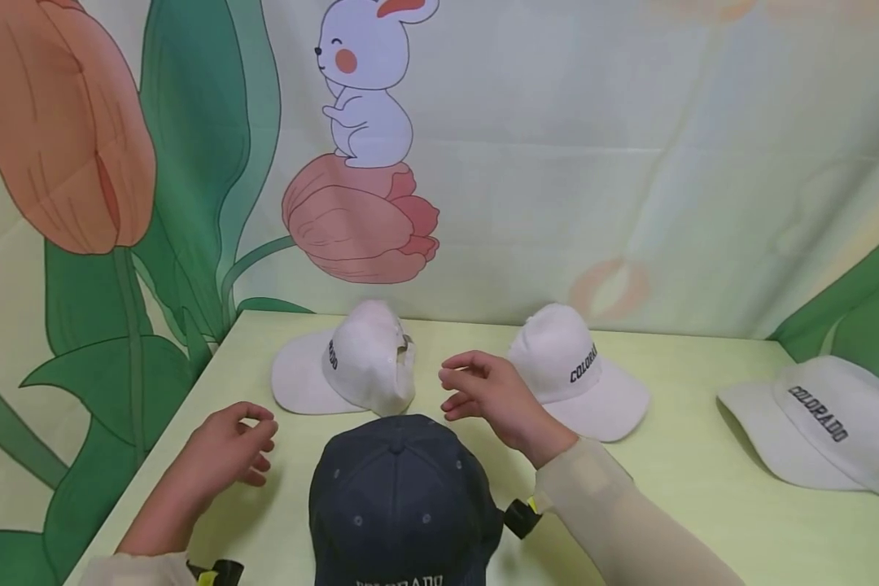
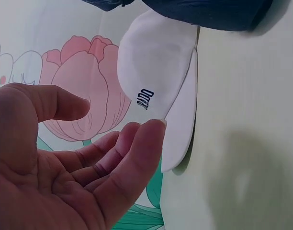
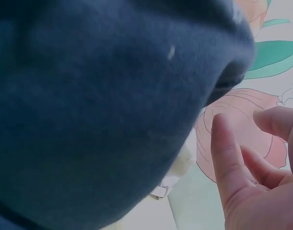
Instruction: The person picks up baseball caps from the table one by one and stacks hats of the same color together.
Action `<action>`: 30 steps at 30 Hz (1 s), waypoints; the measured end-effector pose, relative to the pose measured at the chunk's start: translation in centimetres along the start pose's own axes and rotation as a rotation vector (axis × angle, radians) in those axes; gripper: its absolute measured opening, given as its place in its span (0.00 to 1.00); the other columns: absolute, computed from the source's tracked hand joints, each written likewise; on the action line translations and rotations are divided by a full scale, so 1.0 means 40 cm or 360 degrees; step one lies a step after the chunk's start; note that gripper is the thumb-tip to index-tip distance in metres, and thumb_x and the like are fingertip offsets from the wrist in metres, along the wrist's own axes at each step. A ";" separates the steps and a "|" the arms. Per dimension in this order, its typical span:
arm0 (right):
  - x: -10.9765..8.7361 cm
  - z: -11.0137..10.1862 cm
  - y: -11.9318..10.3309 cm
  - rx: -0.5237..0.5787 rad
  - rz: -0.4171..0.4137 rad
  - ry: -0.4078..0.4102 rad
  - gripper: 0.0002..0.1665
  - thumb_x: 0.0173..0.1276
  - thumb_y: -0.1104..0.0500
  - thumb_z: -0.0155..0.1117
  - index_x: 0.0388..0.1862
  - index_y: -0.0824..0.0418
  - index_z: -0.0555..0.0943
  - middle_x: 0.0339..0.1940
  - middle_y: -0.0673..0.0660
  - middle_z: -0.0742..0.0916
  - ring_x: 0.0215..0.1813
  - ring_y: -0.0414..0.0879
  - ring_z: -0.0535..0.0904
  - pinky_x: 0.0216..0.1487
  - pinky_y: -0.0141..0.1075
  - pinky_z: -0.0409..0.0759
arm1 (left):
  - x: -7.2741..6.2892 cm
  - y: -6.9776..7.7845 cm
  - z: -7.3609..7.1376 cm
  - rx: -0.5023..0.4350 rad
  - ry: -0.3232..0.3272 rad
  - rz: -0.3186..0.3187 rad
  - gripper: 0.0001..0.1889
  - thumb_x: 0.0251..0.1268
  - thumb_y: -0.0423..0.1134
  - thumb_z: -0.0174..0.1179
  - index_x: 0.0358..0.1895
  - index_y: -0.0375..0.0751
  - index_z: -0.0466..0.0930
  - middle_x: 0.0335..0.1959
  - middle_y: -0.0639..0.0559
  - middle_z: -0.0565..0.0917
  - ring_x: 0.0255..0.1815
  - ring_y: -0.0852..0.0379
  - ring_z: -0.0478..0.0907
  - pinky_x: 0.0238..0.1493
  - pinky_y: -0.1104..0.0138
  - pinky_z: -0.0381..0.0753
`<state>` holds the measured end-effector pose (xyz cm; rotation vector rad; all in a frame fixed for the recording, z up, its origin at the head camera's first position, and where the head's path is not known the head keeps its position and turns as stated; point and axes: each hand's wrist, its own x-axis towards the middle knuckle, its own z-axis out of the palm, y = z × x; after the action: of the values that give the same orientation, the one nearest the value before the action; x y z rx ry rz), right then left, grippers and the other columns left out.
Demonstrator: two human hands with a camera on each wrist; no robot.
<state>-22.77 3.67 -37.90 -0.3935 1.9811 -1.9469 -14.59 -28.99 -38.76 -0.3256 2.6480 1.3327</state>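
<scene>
Nearest you, the dark blue cap [image 1: 403, 505] stands crown up at the front middle of the desk [image 1: 688, 358]; what bears it is hidden. Its crown looks full and rounded, with a top button and stitched eyelets; pale lettering faces you, cut by the head view's lower edge, and the brim cannot be inspected there. Your left grip [image 1: 229, 448], left of this cap, and your right grip [image 1: 483, 395], beyond it to the right, are both empty, fingers loosely bent and apart from the cloth. Whether this cap is finished with or yet to be taken up cannot be told. Farther out, the right white cap [image 1: 820, 415] lies brim leftward, partly out of frame. Toward the back, the middle white cap [image 1: 553, 350] has its brim pointing right and nearer you, and the left white cap [image 1: 366, 358] points leftward, rear strap showing. All three sit on the desk, unheld; their placing appears done.
</scene>
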 end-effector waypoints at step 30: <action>0.132 0.023 0.012 -0.0094 0.0137 -0.0034 0.24 0.69 0.57 0.62 0.60 0.67 0.74 0.54 0.62 0.81 0.38 0.49 0.86 0.45 0.42 0.85 | 0.136 -0.006 -0.010 0.0253 0.0142 -0.0077 0.33 0.71 0.53 0.44 0.68 0.29 0.60 0.61 0.27 0.71 0.51 0.39 0.77 0.48 0.51 0.77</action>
<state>-27.16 0.62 -38.63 -0.3369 2.0121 -1.8282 -19.79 -30.12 -40.02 -0.4336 2.7788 1.1100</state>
